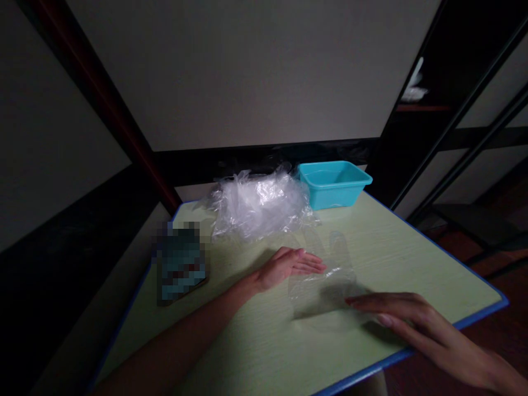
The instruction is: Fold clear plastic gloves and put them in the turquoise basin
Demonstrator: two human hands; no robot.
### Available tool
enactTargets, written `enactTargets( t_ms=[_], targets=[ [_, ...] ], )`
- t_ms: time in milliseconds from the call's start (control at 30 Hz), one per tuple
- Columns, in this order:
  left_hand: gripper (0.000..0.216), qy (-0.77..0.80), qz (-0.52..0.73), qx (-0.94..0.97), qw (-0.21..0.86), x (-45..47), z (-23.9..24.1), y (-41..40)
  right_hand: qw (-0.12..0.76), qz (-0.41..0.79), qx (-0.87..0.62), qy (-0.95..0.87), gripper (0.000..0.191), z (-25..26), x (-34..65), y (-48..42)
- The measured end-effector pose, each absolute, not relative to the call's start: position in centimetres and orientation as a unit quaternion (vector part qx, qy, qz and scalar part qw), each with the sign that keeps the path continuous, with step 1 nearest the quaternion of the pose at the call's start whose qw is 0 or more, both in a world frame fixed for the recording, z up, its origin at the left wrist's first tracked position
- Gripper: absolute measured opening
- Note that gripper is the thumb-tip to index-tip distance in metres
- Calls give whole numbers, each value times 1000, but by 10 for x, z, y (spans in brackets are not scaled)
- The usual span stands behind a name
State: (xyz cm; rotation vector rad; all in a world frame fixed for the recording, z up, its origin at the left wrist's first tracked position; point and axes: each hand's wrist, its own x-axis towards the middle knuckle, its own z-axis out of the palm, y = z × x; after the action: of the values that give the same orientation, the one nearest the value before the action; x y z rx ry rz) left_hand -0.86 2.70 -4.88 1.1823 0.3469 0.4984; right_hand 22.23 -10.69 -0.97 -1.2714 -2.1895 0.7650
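A thin, see-through plastic glove point(324, 286) lies spread on the table in front of me, with rounded finger-like lobes toward the far side. My left hand point(284, 267) reaches in from the left with its fingers stretched out, their tips over the glove's left and middle part. At the glove's lower right edge is my right hand point(406, 316), fingers extended and the thumb apart from them. Whether the right fingertips touch the film or hover over it, I cannot tell. Behind the glove sits a crumpled heap of clear plastic point(262, 203).
A turquoise plastic tub point(336, 192) stands at the table's back right. On the left lies a blurred-out, boxy item point(181, 269). The pale green table point(256, 341) has a blue edge and backs onto a panelled wall. A dark stool or chair point(478, 225) stands on the right.
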Motion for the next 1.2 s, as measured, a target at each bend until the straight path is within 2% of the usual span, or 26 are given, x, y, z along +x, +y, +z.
enactTargets(
  t_ms=[100,233,300,433,533,733,933,1200],
  targets=[
    [54,157,225,562,780,-9,-51,26,283,342,-505,-740,28,-6,221,-94],
    [69,139,218,602,755,-12,-48,24,334,424,-506,-673,34,-2,221,-72],
    [70,123,210,634,734,-14,-43,23,367,475,-499,-625,36,-2,221,-61],
    [52,153,180,684,691,-15,-32,22,431,571,-467,-520,31,-4,224,-43],
    [37,183,201,668,693,-11,-33,21,456,595,-439,-495,31,-9,228,-34],
    [32,223,230,560,764,-8,-44,24,414,624,-391,-535,63,-23,233,-27],
    [29,217,225,501,807,-6,-42,29,407,648,-383,-517,61,-35,225,-24],
    [23,224,192,414,861,-6,-43,40,401,681,-362,-494,70,-44,221,-21]
  ],
)
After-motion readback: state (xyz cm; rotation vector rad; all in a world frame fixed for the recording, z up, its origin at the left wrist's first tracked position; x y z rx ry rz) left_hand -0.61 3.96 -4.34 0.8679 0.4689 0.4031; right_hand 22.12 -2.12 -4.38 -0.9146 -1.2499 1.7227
